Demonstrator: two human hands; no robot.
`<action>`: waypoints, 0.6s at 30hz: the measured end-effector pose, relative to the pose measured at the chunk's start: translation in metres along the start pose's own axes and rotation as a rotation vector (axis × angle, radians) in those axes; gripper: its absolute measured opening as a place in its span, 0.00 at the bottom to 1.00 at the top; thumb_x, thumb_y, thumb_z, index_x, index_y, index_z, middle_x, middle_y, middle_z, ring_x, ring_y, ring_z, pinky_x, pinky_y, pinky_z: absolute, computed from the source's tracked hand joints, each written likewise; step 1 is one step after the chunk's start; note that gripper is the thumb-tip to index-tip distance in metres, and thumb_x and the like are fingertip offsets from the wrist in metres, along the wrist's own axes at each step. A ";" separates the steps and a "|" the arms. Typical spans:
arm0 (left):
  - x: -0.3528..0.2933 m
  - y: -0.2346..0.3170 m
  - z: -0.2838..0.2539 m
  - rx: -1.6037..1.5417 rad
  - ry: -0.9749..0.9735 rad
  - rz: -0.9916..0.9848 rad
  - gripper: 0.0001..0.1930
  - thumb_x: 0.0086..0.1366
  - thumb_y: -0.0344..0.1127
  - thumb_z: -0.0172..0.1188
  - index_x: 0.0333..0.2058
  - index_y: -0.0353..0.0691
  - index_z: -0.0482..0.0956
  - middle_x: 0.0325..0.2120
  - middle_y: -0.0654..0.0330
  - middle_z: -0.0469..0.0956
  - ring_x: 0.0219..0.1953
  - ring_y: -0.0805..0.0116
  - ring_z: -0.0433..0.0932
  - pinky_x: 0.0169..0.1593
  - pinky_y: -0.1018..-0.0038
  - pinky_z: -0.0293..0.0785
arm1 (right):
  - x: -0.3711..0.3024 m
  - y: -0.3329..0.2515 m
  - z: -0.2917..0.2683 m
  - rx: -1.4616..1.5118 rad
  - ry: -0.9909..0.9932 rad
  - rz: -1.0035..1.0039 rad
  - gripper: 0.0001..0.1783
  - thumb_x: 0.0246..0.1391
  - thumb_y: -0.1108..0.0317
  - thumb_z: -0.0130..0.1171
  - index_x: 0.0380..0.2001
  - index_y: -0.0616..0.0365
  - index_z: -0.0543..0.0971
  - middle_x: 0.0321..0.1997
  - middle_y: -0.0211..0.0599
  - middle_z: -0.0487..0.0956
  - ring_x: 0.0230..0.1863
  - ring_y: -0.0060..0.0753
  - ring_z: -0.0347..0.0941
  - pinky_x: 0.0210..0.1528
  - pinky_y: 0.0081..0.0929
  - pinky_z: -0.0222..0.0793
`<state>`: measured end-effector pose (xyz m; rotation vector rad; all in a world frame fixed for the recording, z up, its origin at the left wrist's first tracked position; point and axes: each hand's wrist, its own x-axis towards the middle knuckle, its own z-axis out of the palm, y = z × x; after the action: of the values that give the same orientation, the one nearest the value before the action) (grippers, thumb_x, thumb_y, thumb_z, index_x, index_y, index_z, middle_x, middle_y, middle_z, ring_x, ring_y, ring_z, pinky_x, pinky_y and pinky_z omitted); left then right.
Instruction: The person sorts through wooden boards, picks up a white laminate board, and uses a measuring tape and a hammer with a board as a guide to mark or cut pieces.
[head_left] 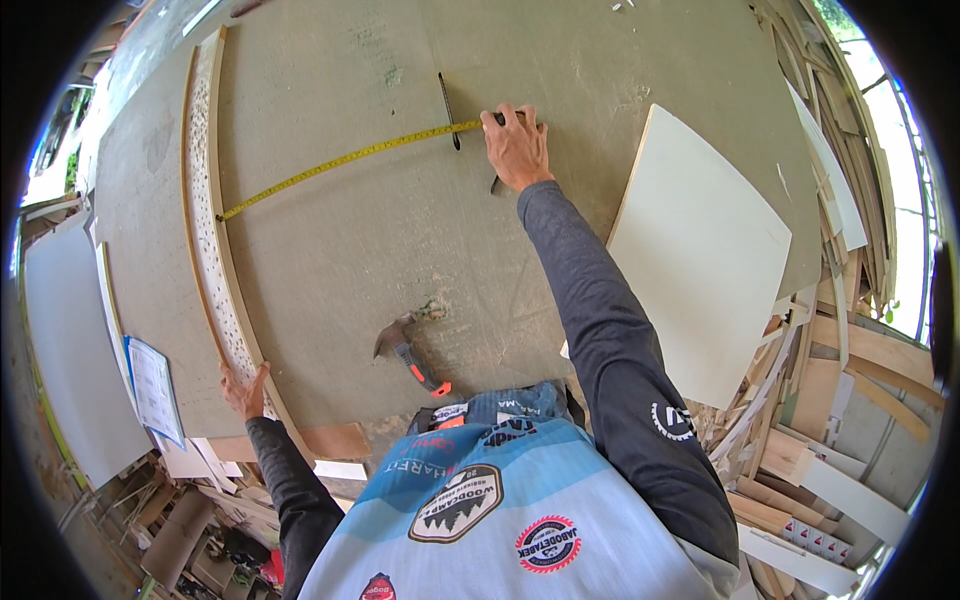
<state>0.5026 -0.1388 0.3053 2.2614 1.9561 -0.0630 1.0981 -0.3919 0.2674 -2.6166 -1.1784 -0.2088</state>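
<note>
My right hand (517, 150) is closed around a tape measure, its dark case mostly hidden under the fingers. From there the yellow tape blade (345, 160) runs left across the worktop to the inner edge of a long narrow wooden frame (207, 150) with a speckled face. At the near end of that frame, my left hand (243, 391) grips it, thumb on one side and fingers on the other. A thin black pen or pencil (448, 105) lies across the blade, left of my right hand. Nearer my body rests a claw hammer (411, 355) with a black and orange handle.
The broad grey-brown worktop (500, 260) carries a white panel (700, 250) on the right. A clipped sheet of paper (152, 388) and a pale board (75, 340) are at the left. Wood offcuts (800, 470) are piled along the right side.
</note>
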 end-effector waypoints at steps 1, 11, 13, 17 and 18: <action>0.000 0.000 -0.001 -0.005 -0.004 -0.001 0.59 0.42 0.61 0.74 0.68 0.36 0.57 0.58 0.35 0.67 0.60 0.37 0.67 0.63 0.54 0.64 | 0.000 0.000 0.000 0.003 0.006 -0.002 0.14 0.60 0.66 0.53 0.48 0.47 0.78 0.51 0.35 0.74 0.55 0.51 0.65 0.47 0.54 0.70; -0.002 0.004 -0.003 -0.013 0.004 0.005 0.60 0.42 0.60 0.74 0.68 0.35 0.57 0.59 0.34 0.66 0.60 0.37 0.67 0.63 0.55 0.64 | 0.000 0.001 0.001 -0.004 0.008 0.000 0.14 0.59 0.66 0.53 0.48 0.46 0.78 0.50 0.34 0.73 0.54 0.50 0.65 0.46 0.53 0.69; -0.001 0.000 -0.001 -0.019 0.004 0.008 0.60 0.41 0.60 0.74 0.68 0.35 0.58 0.59 0.34 0.66 0.60 0.38 0.67 0.63 0.55 0.64 | 0.000 0.000 0.001 -0.005 0.013 0.000 0.14 0.59 0.66 0.53 0.48 0.46 0.78 0.50 0.34 0.73 0.54 0.49 0.65 0.46 0.53 0.69; 0.000 -0.001 0.000 -0.018 0.011 0.006 0.60 0.41 0.60 0.75 0.68 0.34 0.58 0.58 0.34 0.67 0.61 0.38 0.67 0.63 0.55 0.64 | 0.000 -0.001 0.001 -0.002 0.008 0.002 0.14 0.59 0.66 0.53 0.49 0.46 0.78 0.50 0.34 0.73 0.55 0.50 0.64 0.47 0.54 0.70; 0.000 0.000 -0.001 -0.022 0.007 0.003 0.60 0.41 0.60 0.75 0.68 0.34 0.58 0.58 0.34 0.67 0.61 0.38 0.67 0.63 0.56 0.64 | 0.000 -0.001 0.001 -0.001 0.006 0.002 0.14 0.60 0.66 0.53 0.49 0.46 0.78 0.50 0.34 0.73 0.55 0.50 0.64 0.47 0.54 0.70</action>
<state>0.5025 -0.1386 0.3062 2.2538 1.9465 -0.0330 1.0976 -0.3914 0.2669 -2.6160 -1.1740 -0.2167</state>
